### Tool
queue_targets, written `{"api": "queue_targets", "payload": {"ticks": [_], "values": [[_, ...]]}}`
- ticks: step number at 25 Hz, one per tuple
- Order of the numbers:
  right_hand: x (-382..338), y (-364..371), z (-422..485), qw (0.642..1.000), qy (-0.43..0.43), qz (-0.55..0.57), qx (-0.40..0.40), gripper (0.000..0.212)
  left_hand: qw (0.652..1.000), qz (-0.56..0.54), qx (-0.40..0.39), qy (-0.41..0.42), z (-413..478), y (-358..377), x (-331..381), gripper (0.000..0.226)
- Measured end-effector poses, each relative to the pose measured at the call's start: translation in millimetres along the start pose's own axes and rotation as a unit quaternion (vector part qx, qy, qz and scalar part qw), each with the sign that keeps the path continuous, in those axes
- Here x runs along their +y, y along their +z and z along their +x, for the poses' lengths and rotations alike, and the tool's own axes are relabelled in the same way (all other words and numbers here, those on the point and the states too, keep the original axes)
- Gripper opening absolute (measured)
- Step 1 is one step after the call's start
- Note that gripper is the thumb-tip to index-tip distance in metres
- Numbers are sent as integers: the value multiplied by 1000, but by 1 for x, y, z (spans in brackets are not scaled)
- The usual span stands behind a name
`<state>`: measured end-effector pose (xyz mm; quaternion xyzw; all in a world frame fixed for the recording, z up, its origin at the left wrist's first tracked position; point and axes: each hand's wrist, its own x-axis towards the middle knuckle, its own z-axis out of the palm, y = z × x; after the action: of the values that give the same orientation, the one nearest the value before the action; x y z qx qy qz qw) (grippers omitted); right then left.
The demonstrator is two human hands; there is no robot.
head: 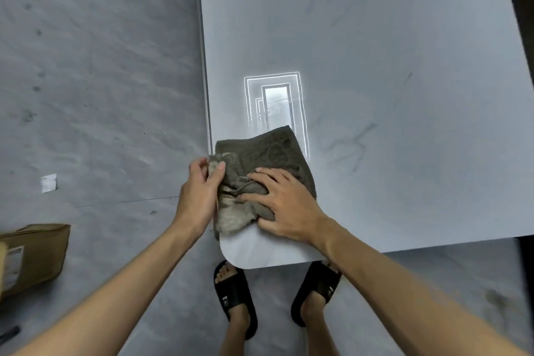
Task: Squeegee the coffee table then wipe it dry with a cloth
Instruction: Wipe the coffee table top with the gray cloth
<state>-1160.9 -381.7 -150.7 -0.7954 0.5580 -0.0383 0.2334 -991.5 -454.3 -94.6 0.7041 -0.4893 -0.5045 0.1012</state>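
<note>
A white marble-patterned coffee table (375, 66) fills the upper right of the head view. An olive-grey cloth (265, 159) lies bunched on its near left corner. My left hand (199, 196) pinches the cloth's left edge at the table's side. My right hand (286, 205) lies flat on the cloth with fingers spread, pressing it onto the tabletop. No squeegee is in view.
A ceiling light reflection (274, 101) glares on the table just beyond the cloth. A cardboard box (31, 257) sits on the grey floor at the left, near a scrap of paper (49, 182). My feet in black slides (237, 295) stand under the table's near corner.
</note>
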Motion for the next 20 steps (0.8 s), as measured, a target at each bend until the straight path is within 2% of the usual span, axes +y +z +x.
{"api": "queue_targets", "payload": {"ticks": [2, 4, 6, 8, 10, 12, 16, 17, 18, 19, 20], "values": [[26, -9, -29, 1000, -5, -9, -23, 53, 997, 72, -31, 21, -9, 15, 0, 60], [53, -17, -68, 999, 43, 3, -26, 53, 987, 145, -52, 47, -16, 30, -3, 65], [82, -22, -112, 991, 131, 14, -8, 53, 975, 204, -64, 55, -18, 44, -7, 68], [107, -26, -157, 967, 249, 33, 46, 53, 964, 250, -78, 49, -18, 54, -8, 67], [121, -29, -195, 920, 370, 38, 121, 54, 955, 280, -85, 43, -16, 62, -7, 64], [122, -26, -209, 857, 476, 34, 194, 51, 954, 284, -89, 31, -16, 65, -3, 61], [83, -7, -153, 676, 661, 65, 318, 46, 976, 212, -48, 34, -19, 55, 4, 56], [66, -4, -131, 653, 677, 72, 332, 45, 984, 175, -23, 34, -21, 50, 4, 53], [47, 2, -112, 657, 674, 80, 329, 46, 990, 136, 2, 33, -22, 44, 3, 49], [24, 7, -94, 685, 653, 84, 313, 49, 994, 101, 22, 31, -23, 37, 1, 45], [-2, 14, -78, 730, 614, 84, 288, 52, 996, 76, 35, 26, -23, 30, -2, 42]]}}
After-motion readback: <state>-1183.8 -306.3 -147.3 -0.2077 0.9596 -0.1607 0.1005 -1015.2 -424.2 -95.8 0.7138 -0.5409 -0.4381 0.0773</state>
